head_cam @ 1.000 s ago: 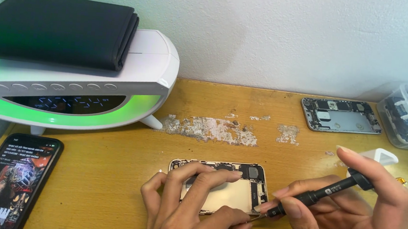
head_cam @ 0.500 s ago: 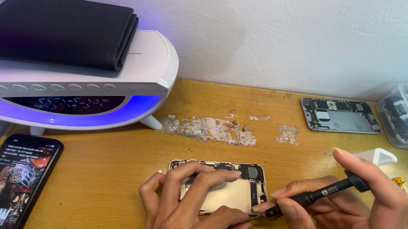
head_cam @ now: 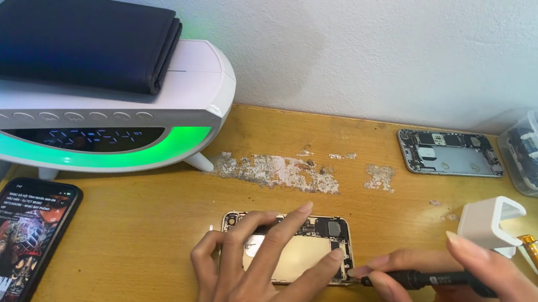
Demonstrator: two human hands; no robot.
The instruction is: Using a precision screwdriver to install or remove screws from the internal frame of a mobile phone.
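The lamp's glow has turned from violet back to green (hands barely shifted). The left hand [head_cam: 254, 270] presses spread fingers on the opened gold phone chassis [head_cam: 287, 250] on the wooden counter [head_cam: 150, 225]; the right hand [head_cam: 474, 291], its grip clamped, holds a black screwdriver [head_cam: 424, 280] at its lower right corner.

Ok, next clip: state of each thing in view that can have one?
Opened phone: back up, internals exposed, pinned flat by left hand.
Screwdriver: gripped in right hand, tip at the phone's lower right edge.
Black phone: screen lit.
Lamp clock: glowing green.
Second phone shell: open, untouched.
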